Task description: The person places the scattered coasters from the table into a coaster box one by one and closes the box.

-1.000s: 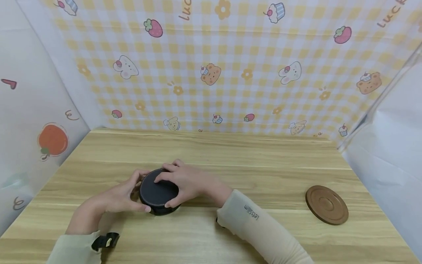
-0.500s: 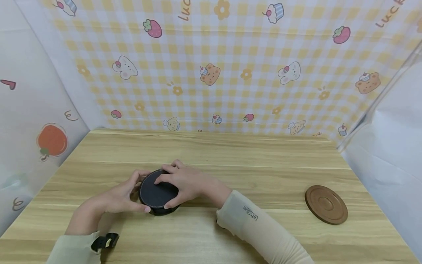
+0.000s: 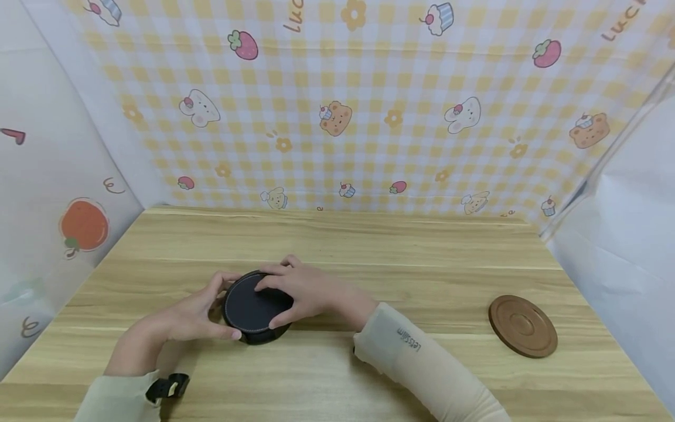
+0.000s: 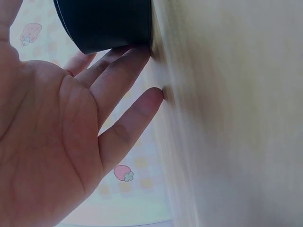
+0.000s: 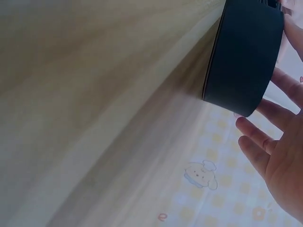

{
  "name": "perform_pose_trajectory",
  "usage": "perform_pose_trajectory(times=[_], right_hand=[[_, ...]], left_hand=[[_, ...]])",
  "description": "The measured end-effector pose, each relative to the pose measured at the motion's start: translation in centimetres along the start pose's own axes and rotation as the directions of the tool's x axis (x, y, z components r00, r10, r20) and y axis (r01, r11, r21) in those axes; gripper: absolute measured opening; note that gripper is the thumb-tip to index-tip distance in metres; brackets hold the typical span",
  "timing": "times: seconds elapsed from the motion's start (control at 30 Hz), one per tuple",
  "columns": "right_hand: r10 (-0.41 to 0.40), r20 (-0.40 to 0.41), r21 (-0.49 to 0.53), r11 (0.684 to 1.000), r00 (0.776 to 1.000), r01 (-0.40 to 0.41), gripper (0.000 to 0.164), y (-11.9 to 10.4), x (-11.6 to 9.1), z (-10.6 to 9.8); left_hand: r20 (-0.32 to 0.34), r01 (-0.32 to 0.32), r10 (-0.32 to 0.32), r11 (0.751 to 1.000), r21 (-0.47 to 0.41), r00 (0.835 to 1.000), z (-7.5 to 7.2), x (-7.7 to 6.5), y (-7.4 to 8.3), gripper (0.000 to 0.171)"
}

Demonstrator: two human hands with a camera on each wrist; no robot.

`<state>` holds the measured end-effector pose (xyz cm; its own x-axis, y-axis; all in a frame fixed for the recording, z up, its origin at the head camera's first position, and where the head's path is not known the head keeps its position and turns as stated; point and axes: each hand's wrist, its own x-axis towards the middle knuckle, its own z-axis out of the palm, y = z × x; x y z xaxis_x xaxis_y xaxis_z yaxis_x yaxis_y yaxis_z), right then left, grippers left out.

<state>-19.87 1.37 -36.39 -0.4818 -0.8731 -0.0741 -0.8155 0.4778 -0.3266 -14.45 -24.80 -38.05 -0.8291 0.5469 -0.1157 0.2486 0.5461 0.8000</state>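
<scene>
A round black coaster holder (image 3: 253, 310), with a pale-stitched disc on top, sits on the wooden table left of centre. Its dark side wall (image 5: 244, 56) fills the upper part of the right wrist view, where thin layers show at a slot. My left hand (image 3: 187, 313) holds the holder from the left, thumb at the front and fingers round the back. In the left wrist view its fingers (image 4: 120, 75) reach the wall, while the little finger stands apart. My right hand (image 3: 308, 290) lies over the right edge with loosely spread fingers; contact there is hard to tell.
A round brown wooden coaster (image 3: 522, 326) lies flat at the right of the table (image 3: 369, 375). A yellow checked cloth (image 3: 337, 76) hangs behind the table, and white sheets line both sides.
My right hand has shifted slightly to the right, uncovering more of the black top, and its fingers look looser. My left hand and the holder stay in place.
</scene>
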Motion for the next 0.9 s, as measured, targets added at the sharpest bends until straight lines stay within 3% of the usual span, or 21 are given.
perform_pose_trajectory(times=[0.2, 0.37, 0.67, 0.9], right_hand=[[0.022, -0.01, -0.018, 1.0, 1.0, -0.022, 0.065, 0.8, -1.5, -0.5], [0.049, -0.035, -0.004, 0.999, 0.998, -0.049, 0.061, 2.2, -4.1, -0.5], [0.139, -0.131, 0.021, 0.99, 0.982, -0.137, 0.059, 5.5, -11.9, -1.1], [0.222, -0.22, 0.033, 0.975, 0.95, -0.22, 0.055, 7.5, -18.3, -1.2]], left_hand=[[-0.003, 0.004, -0.004, 1.0, -0.008, 1.0, 0.0, 0.0, 0.0, 0.093], [-0.01, 0.002, -0.002, 1.0, 0.009, 1.0, 0.0, -0.1, 0.0, 0.092], [-0.01, 0.021, -0.021, 1.0, 0.011, 1.0, 0.0, -0.3, 0.1, 0.091], [0.013, 0.026, -0.025, 0.999, -0.037, 1.0, 0.0, -0.3, 0.1, 0.089]])
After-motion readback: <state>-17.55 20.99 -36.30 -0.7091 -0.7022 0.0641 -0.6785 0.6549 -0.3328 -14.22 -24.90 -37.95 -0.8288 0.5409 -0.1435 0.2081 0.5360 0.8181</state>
